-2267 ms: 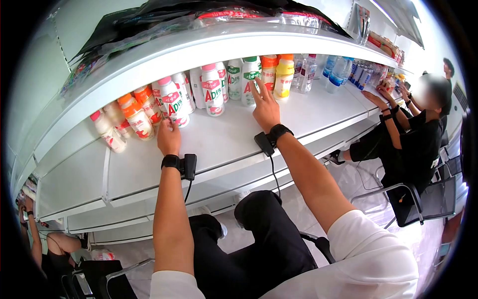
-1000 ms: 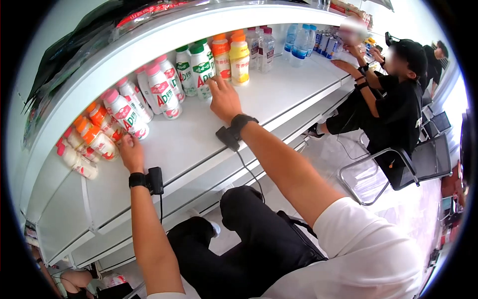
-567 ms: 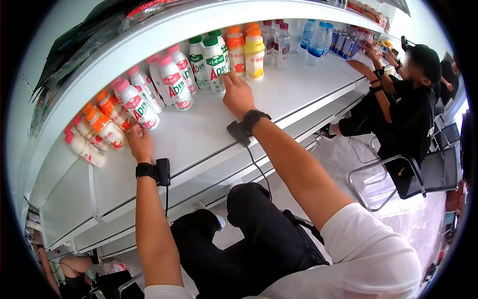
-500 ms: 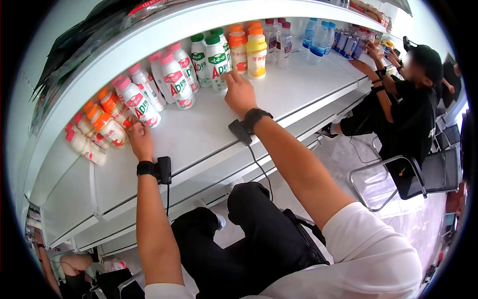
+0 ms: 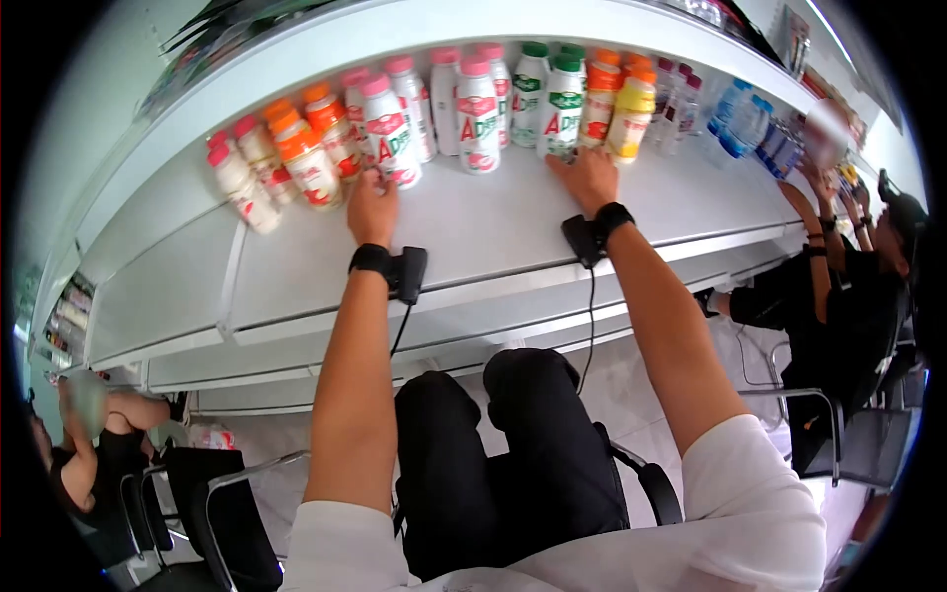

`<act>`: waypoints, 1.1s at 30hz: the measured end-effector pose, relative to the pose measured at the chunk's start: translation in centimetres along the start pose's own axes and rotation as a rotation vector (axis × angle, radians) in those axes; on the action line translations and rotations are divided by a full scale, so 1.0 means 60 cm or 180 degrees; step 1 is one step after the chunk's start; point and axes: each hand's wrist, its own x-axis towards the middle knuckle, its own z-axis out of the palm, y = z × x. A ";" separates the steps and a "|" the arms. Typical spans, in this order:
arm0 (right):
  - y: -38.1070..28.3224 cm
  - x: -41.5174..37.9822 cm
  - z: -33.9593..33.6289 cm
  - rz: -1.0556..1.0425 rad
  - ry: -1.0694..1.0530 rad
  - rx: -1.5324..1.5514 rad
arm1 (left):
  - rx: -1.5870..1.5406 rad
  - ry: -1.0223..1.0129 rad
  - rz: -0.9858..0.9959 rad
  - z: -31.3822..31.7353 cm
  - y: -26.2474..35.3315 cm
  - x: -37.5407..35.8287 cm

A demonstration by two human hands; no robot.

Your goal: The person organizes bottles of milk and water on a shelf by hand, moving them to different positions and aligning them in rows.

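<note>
- Pink-capped bottle [image 5: 392, 143]: stands upright in the row along the far edge of the white shelf [image 5: 493, 232], left of centre, with a red label and green lettering.
- Left hand [image 5: 373, 207]: rests on the shelf just in front of this bottle, fingertips at its base. Fingers are loosely together and close round nothing; actual contact cannot be told.
- Green-capped bottle [image 5: 562, 107]: upright, further right in the same row.
- Right hand [image 5: 587, 178]: flat on the shelf, palm down, fingers spread, tips at the foot of the green-capped bottle. It grips nothing.
- Both wrists carry a black band with a small black box [image 5: 409, 273] and a hanging cable.
- Second pink-capped bottle [image 5: 477, 116]: between the two hands, set a little further back.
- Orange-capped bottles [image 5: 309, 168]: cluster to the left of the left hand.
- Yellow bottle [image 5: 632, 120]: just right of the green-capped ones; clear water bottles [image 5: 740, 116] further right.
- Another person [image 5: 848, 286] in black sits at the far right, arms up on the same shelf.
- Someone else [image 5: 94, 444] is low at the left edge.
</note>
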 end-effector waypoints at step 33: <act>-0.007 -0.006 -0.009 0.0079 0.0001 0.0083 | -0.0553 0.0030 -0.0232 -0.145 -0.115 0.033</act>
